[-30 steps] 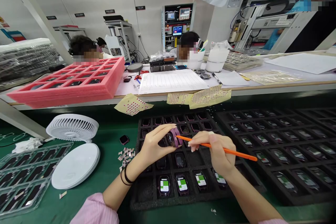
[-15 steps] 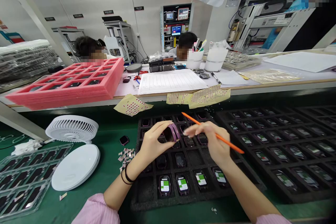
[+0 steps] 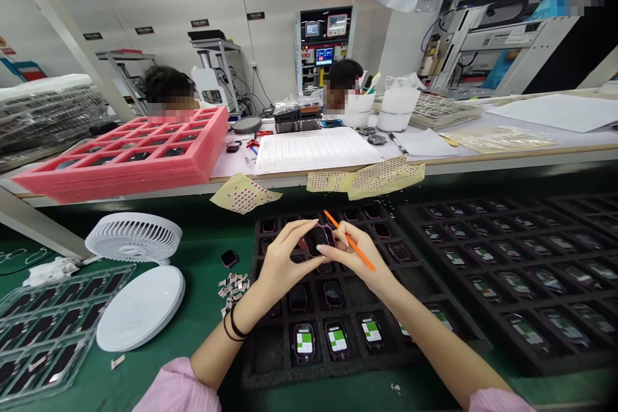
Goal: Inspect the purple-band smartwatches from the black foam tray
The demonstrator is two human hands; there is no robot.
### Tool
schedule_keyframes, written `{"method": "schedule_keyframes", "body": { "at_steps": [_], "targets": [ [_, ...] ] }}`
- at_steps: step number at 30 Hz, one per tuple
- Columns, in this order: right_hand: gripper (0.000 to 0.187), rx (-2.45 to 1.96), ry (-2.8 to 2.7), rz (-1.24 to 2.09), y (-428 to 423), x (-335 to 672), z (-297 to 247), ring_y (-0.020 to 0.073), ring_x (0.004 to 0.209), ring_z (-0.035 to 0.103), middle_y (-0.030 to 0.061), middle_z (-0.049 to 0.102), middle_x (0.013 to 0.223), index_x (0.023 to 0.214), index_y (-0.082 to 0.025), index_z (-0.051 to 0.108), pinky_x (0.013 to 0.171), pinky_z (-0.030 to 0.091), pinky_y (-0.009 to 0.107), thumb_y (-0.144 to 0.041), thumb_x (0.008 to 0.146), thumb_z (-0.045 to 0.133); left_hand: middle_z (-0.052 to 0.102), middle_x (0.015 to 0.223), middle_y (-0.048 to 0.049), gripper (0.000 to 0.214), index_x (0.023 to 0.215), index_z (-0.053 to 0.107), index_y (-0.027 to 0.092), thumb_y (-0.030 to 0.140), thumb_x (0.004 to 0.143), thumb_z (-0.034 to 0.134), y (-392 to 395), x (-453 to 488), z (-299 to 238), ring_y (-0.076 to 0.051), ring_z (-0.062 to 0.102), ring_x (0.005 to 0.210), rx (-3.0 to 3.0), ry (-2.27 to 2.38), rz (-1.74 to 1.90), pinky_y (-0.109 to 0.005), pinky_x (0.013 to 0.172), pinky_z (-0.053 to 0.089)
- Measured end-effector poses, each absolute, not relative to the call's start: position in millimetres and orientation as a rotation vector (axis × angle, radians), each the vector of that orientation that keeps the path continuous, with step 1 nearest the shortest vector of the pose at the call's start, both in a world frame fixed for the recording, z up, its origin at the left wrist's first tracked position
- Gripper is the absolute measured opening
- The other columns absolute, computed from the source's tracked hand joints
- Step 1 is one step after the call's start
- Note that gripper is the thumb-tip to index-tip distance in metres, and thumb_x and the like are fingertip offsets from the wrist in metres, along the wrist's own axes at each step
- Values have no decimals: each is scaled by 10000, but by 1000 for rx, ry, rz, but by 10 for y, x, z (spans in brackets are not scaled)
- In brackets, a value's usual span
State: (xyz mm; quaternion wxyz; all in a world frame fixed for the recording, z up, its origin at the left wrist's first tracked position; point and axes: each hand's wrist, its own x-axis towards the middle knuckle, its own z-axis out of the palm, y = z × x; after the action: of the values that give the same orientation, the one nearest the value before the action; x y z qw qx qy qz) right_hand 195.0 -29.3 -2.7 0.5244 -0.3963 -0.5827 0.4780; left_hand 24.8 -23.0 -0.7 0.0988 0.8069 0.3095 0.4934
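Note:
Over the black foam tray, my left hand grips a dark smartwatch body with a purple frame between thumb and fingers. My right hand has closed in on the watch's right side, its thumb and fingertips at the edge. An orange stick-like tool, perhaps a pry stick, is held among the right fingers and points up to the left. Below the hands, several watches in the tray's front row, such as one with a lit screen, show green and white. The fingers partly cover the held watch.
A second foam tray of watches lies to the right. On the left stand a white fan and a clear plastic tray. Small scraps lie beside a loose watch. A shelf edge with pink foam runs ahead; co-workers sit beyond.
My right hand has moved left onto the watch, carrying the orange tool with it. The watch, held in my left hand, has turned so that more of its dark face shows.

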Motion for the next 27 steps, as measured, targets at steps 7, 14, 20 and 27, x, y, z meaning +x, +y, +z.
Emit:
{"method": "schedule_keyframes", "body": {
  "at_steps": [7,14,20,27],
  "targets": [
    [530,-914,-1345,1200,-319,1936,-20,60,469,235,-104,273,537,612,-225,293,419,330,202,-469,633,763,622,1164,-117,407,1205,570,221,232,810,669,-220,235,6,-226,626,1032,2416,818,1464,-324,752,582],
    [564,-918,-1311,1211,-319,1947,-18,62,459,256,-100,282,547,613,-231,300,438,449,241,-539,589,771,572,1222,-128,302,1096,608,224,166,805,664,-166,240,-65,-192,626,946,2464,725,1520,-303,703,578],
    [565,-912,-1271,1266,-292,1971,-41,66,470,306,-100,298,546,613,-227,312,467,495,250,-485,561,812,453,1349,-142,244,1037,623,220,144,807,655,-142,213,-104,-190,609,954,2533,708,1528,-362,772,577],
    [524,-861,-1178,1387,-289,1952,-10,64,506,393,-95,332,596,611,-212,336,602,591,315,-397,587,826,568,1196,-124,359,1142,552,211,150,804,655,-156,229,-44,-192,597,1013,2316,700,1433,-238,650,570]
  ]
}}
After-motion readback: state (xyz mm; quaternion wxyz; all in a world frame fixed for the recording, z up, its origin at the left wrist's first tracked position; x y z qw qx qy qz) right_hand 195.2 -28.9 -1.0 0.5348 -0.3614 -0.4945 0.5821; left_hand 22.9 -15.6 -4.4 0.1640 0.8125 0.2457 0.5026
